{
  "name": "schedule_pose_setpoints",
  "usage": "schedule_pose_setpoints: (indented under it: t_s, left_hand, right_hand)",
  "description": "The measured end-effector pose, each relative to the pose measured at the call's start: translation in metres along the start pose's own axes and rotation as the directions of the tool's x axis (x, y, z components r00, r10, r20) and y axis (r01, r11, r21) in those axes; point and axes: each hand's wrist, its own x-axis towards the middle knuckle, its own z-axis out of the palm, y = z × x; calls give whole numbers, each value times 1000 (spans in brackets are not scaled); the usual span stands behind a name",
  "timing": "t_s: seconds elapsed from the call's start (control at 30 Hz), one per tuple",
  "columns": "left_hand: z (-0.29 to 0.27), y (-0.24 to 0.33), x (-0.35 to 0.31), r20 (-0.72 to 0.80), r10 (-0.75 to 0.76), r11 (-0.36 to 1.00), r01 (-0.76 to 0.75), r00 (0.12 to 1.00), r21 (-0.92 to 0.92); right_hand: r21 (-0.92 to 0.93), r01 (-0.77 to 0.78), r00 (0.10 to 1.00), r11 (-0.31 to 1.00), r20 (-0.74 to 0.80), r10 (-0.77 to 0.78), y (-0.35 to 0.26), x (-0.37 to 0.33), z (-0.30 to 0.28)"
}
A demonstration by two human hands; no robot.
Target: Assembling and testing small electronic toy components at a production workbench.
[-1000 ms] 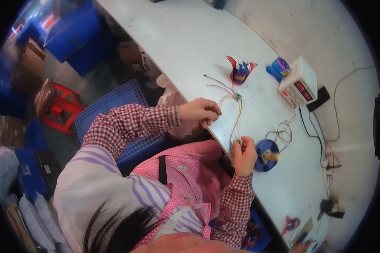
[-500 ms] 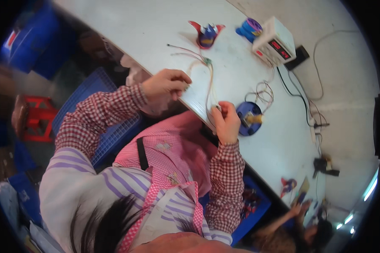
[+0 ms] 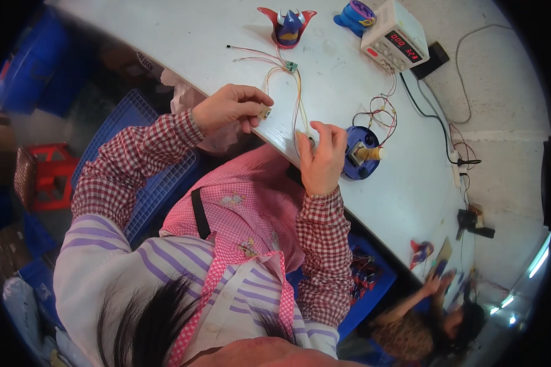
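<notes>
1. Head view, and the left hand (image 3: 231,109) has its grip pinched on a small pale part (image 3: 265,114), right over the near edge of the white surface (image 3: 386,202)!
2. Over to the right hand (image 3: 323,160): thumb and forefinger are together on a little dark part (image 3: 312,142), with thin wires (image 3: 299,101) reaching it.
3. Follow those wires farther out, and there's the small green circuit board (image 3: 291,66), lying flat on the surface, beyond and between both hands.
4. Just beyond the board stands a red-and-blue horned figure (image 3: 289,30).
5. Far right, a white power supply (image 3: 393,38) shows lit red digits, a blue-and-purple toy part (image 3: 355,18) just to its left.
6. Just right of the right hand sits a round blue base (image 3: 356,172), a yellowish cylinder (image 3: 370,153) on it.
7. And away to the right, a co-worker (image 3: 407,335) is at the same surface!
</notes>
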Motion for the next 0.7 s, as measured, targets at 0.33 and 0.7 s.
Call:
schedule_pose_setpoints:
  t_s: [0.33, 0.7]
  left_hand:
    - [17, 4, -1, 13, 26, 998, -25, 1000, -62]
    - [18, 2, 0, -43, -15, 998, 13, 999, -54]
  right_hand:
    - [283, -94, 990, 955, 128, 59, -25, 12, 33]
    - [293, -10, 998, 956, 61, -8, -23, 11, 40]
